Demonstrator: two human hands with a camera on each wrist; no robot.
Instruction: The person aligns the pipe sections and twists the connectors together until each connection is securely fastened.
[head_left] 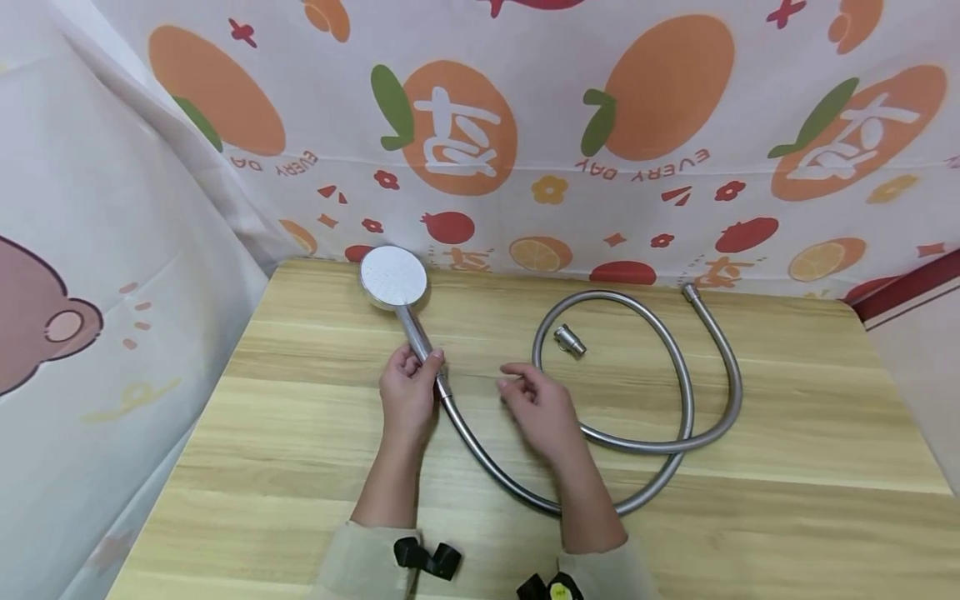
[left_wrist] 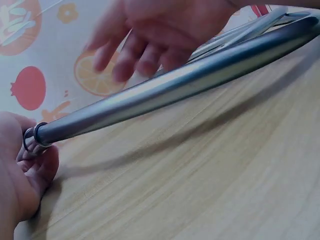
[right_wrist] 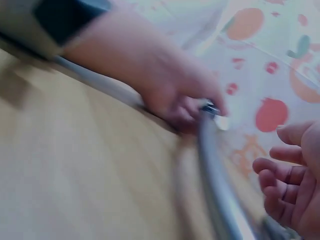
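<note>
In the head view my left hand [head_left: 407, 392] grips the handle of a shower head [head_left: 393, 277], close to where the metal hose [head_left: 487, 461] joins it. The round white spray face points up, near the table's back edge. From the handle the hose runs down and right, passes by my right forearm and loops on the table. My right hand [head_left: 542, 408] hovers to the right of the handle, its fingers loosely bent around nothing. In the right wrist view these fingers [right_wrist: 282, 182] stand apart from the hose. The left wrist view shows the hose's joint at my left fingers.
A small metal connector [head_left: 570, 341] lies inside the hose loop. The hose's free end [head_left: 691, 292] points toward the back edge of the wooden table [head_left: 810, 400]. A fruit-printed cloth [head_left: 555, 108] hangs behind the table, and a white cloth [head_left: 135, 250] covers the left side.
</note>
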